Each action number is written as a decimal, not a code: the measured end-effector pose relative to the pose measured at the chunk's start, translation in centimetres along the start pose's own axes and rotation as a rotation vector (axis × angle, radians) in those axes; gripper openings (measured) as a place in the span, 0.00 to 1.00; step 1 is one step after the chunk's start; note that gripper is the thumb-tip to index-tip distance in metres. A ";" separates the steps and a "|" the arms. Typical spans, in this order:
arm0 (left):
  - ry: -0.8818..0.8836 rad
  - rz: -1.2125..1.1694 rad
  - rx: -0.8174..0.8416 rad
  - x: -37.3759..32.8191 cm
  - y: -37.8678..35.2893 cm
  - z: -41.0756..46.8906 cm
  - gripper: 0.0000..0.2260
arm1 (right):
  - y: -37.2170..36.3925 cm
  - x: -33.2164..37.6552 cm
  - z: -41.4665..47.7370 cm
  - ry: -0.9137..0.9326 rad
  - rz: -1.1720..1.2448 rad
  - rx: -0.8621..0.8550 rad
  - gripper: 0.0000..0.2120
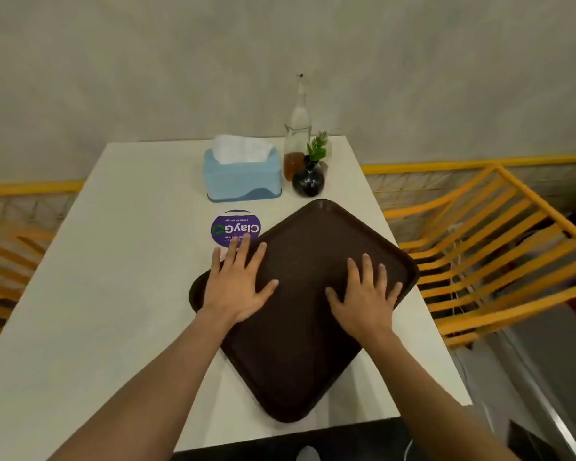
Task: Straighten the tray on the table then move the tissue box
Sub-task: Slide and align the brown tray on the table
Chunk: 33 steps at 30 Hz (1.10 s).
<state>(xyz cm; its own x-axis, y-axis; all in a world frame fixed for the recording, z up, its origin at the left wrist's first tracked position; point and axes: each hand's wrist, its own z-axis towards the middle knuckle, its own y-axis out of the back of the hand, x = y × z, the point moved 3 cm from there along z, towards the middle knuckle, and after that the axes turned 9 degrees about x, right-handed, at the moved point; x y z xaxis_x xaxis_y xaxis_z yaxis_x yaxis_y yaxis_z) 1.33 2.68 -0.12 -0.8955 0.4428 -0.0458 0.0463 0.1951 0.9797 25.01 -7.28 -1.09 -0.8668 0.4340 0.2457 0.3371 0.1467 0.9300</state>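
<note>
A dark brown tray (300, 367) lies on the white table (113, 294), turned like a diamond with one corner toward me and its right corner at the table's right edge. My left hand (238, 287) rests flat on the tray's left part, fingers spread, fingertips reaching past its upper-left edge. My right hand (364, 294) lies flat on the tray's right part, fingers spread too. Neither hand grips anything. The light blue tissue box (243, 176) with white tissue sticking out stands at the far middle of the table, apart from the tray.
A round purple sticker (235, 227) sits between the box and the tray. Right of the box stand a clear glass bottle (298, 128), a small amber jar (292, 164) and a dark round vase with a green sprig (309, 181). Orange slatted chairs (486, 247) flank the table.
</note>
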 end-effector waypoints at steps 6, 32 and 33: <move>0.014 -0.011 0.058 1.3 -2.0 -0.7 0.39 | -2.5 -0.9 -0.7 -0.008 -0.109 -0.029 0.39; 0.222 0.062 -0.013 15.7 -3.1 -11.8 0.38 | -2.3 11.1 -1.6 0.149 0.041 -0.313 0.30; 0.231 0.067 -0.017 16.4 -3.2 -12.1 0.38 | -2.4 11.1 -2.0 0.084 0.079 -0.328 0.30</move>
<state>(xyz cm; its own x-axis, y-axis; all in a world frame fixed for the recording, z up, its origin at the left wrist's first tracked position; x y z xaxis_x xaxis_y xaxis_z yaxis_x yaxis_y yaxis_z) -18.83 -1.30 -1.61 -0.9682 0.2419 0.0637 0.1037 0.1566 0.9822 13.88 -4.56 -0.02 -0.8748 0.3556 0.3290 0.2796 -0.1840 0.9423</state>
